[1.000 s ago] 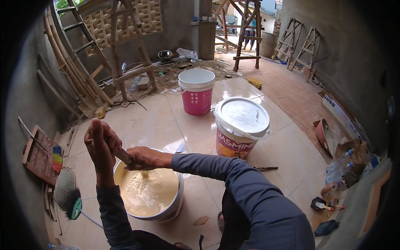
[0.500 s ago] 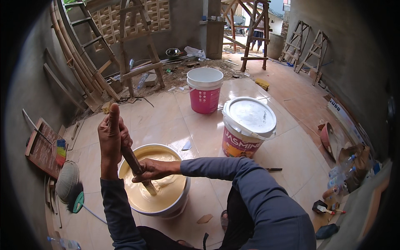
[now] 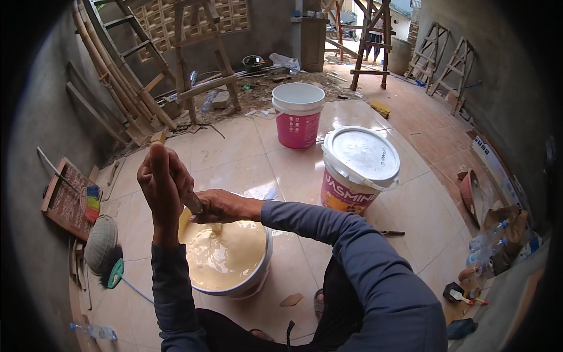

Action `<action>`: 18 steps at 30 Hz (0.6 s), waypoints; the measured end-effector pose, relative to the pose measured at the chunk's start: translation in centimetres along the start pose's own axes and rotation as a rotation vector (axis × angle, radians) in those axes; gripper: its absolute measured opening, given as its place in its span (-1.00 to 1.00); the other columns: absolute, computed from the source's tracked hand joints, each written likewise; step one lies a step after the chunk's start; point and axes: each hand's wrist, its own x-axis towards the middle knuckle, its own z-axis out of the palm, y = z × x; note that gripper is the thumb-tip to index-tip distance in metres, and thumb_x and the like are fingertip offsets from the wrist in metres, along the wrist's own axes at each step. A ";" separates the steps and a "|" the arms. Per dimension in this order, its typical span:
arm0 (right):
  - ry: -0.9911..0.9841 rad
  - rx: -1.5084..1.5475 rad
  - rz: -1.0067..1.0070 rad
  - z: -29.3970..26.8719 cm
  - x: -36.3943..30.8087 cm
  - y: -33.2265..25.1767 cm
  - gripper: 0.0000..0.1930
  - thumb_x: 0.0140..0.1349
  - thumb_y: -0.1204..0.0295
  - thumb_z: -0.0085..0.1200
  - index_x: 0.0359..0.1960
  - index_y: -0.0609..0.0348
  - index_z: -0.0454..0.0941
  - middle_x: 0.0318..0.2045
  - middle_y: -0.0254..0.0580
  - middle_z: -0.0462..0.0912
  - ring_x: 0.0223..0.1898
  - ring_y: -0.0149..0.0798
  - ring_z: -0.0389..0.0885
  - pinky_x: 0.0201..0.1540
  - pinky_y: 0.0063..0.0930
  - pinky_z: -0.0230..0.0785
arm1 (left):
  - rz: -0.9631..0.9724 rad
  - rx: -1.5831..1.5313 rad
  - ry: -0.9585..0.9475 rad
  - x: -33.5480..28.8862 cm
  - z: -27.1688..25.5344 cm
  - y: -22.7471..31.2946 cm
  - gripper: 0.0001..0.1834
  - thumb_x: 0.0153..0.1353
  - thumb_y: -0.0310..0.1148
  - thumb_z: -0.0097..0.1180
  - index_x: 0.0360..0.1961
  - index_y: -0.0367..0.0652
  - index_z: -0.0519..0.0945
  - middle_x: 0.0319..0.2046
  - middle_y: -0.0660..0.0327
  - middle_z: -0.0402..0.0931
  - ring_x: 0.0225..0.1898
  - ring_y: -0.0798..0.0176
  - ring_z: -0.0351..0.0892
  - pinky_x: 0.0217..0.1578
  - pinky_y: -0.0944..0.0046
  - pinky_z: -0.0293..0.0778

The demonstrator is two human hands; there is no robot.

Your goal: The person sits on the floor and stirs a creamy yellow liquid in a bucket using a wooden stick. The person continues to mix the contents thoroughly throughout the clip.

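Observation:
A white bucket (image 3: 268, 256) of thick, creamy yellow paint (image 3: 226, 261) stands on the tiles in front of me. My left hand (image 3: 165, 183) grips the upper end of a wooden stick (image 3: 192, 203), thumb pointing up. Lower on the same stick, my right hand (image 3: 227, 206) is wrapped round it, above the far part of the paint. The stick's lower end is largely hidden behind the right hand, near a ridge in the paint surface. To the right stands a lidded paint bucket (image 3: 350, 190), and farther back an open pink-and-white bucket (image 3: 297, 126).
A green broom (image 3: 115, 273) and a woven hat (image 3: 101, 243) lie at the left. Ladders and a wooden trestle (image 3: 205, 88) stand at the back left, near rubble. Plastic bottles (image 3: 487, 246) and a paintbrush (image 3: 459, 296) lie along the right wall. A person (image 3: 374, 41) stands far off outside.
The stick has swung from the middle of the paint toward the bucket's far side, both hands still on it. My right hand has moved up and away. The whole view has shifted slightly.

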 end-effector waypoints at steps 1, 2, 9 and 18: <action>0.002 -0.032 0.038 0.0 -0.1 0.5 -0.67 0.29 0.22 0.29 -0.34 0.16 0.42 -0.38 -0.06 0.59 -0.31 0.11 0.61 -0.24 -0.07 0.42 | -0.020 -0.011 0.011 0.3 -0.3 -0.7 -0.40 0.45 0.26 0.02 -0.49 -0.04 0.37 -0.76 0.40 0.20 -0.79 0.50 0.16 -0.74 0.39 0.20; -0.016 -0.048 0.099 -0.1 -0.4 1.0 -0.69 0.30 0.22 0.28 -0.35 0.15 0.45 -0.41 -0.08 0.60 -0.33 0.09 0.63 -0.25 -0.06 0.42 | -0.040 -0.022 0.021 0.6 -0.7 -1.4 -0.39 0.45 0.28 0.00 -0.48 -0.04 0.36 -0.76 0.40 0.19 -0.80 0.49 0.16 -0.74 0.38 0.21; -0.127 0.227 0.124 1.6 -1.6 0.4 -0.64 0.43 0.16 0.24 -0.40 0.14 0.46 -0.54 -0.27 0.53 -0.46 -0.29 0.49 -0.36 -0.29 0.36 | -0.241 0.012 0.067 1.5 -2.4 -0.6 -0.32 0.39 0.41 -0.04 -0.54 0.03 0.28 -0.78 0.43 0.15 -0.82 0.46 0.18 -0.73 0.33 0.31; -0.204 0.452 0.149 4.1 -1.4 -1.8 -0.66 0.42 0.16 0.26 -0.36 0.19 0.56 -0.50 -0.29 0.59 -0.38 -0.40 0.54 -0.25 -0.40 0.42 | -0.192 0.085 -0.065 0.4 -1.0 1.5 -0.38 0.36 0.31 0.13 -0.51 -0.01 0.37 -0.78 0.44 0.20 -0.83 0.54 0.19 -0.79 0.41 0.23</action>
